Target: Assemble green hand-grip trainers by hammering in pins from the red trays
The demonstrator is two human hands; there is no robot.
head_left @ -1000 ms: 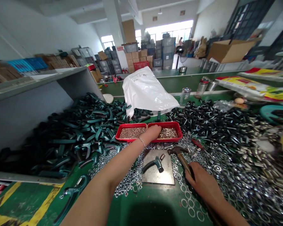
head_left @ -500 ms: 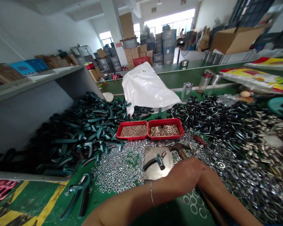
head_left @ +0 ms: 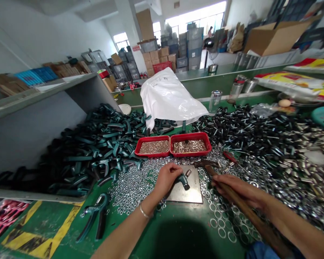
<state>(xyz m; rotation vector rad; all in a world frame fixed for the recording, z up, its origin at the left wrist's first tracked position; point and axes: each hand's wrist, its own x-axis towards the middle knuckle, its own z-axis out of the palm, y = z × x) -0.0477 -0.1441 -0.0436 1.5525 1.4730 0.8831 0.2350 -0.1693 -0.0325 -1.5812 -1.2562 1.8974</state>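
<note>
My left hand [head_left: 166, 178] rests on the steel plate [head_left: 185, 190], its fingers closed around a dark green metal handle part [head_left: 184, 181]. Beside that part stands a small silver metal pin [head_left: 188, 173]. My right hand [head_left: 233, 189] is closed around the wooden shaft of a hammer [head_left: 232, 194], whose steel head [head_left: 203, 164] lies near the plate's far right corner. A red two-compartment tray [head_left: 172, 144] sits just beyond the plate, holding small brass-coloured parts [head_left: 154, 146] on the left and silvery ones [head_left: 189, 146] on the right.
Loose steel nuts [head_left: 135, 189] and washers [head_left: 272, 201] spread around the plate. Heaps of dark green handles [head_left: 97, 151] and black bolts [head_left: 248, 136] lie behind them. A white plastic sack [head_left: 170, 99] and a glass jar [head_left: 215, 101] stand beyond the tray.
My left hand has left the red tray, crossed toward my right hand, and now sits on the green part on the plate. The hammer has swung, its head now farther from my right hand.
</note>
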